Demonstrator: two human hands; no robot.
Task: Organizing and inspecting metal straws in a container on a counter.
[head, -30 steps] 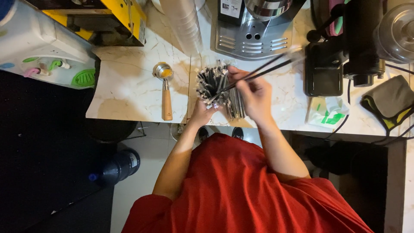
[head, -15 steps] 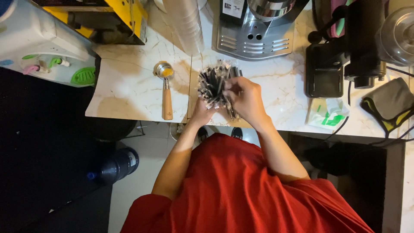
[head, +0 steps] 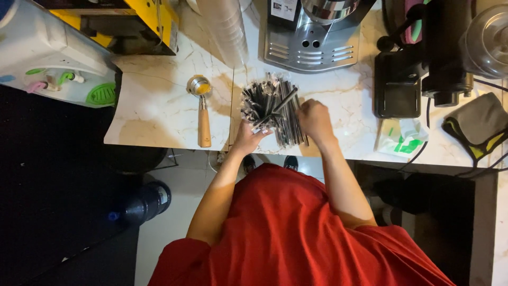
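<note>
Head view, looking down: at the marble counter [head: 159,111] edge, the left hand [head: 247,139] cups a bundle of dark straws [head: 270,106], while the right hand [head: 315,118] is pressed together around them. Gathering seems underway; next, squaring the loose ends calls for steady pressure.

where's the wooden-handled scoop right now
The scoop lies on the marble counter, left of the bundle of straws and the left hand, below the yellow machine.
</note>
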